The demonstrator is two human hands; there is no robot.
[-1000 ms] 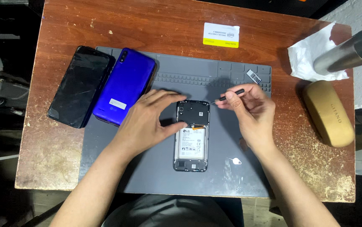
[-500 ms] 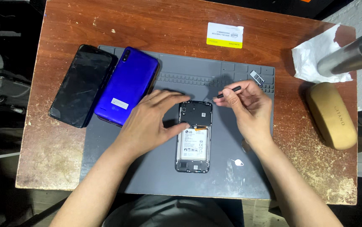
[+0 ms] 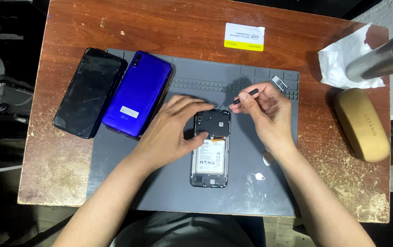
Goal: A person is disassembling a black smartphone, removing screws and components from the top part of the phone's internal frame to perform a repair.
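An opened phone (image 3: pixel 210 155) with its back removed lies on a grey work mat (image 3: pixel 169 192), battery and black inner cover showing. My left hand (image 3: pixel 171 132) rests on the phone's upper left side, thumb on its edge, holding it down. My right hand (image 3: pixel 265 114) pinches a thin black tool (image 3: pixel 243 96), its metal tip pointing at the phone's top right corner. A blue back cover (image 3: pixel 137 93) lies on the mat's left part, next to a black screen panel (image 3: pixel 89 91) on the wood.
A brown wooden table (image 3: pixel 338 183) carries the mat. At the right lie a tan case (image 3: pixel 362 124), a metal cylinder (image 3: pixel 379 58) and a crumpled white tissue (image 3: pixel 342 59). A yellow-white card (image 3: pixel 244 36) sits at the back. Small parts (image 3: pixel 260 176) and a small tray (image 3: pixel 279 82) lie on the mat.
My right hand has brought the tool's tip slightly down and left, closer to the phone's top right corner. My left hand stays on the phone.
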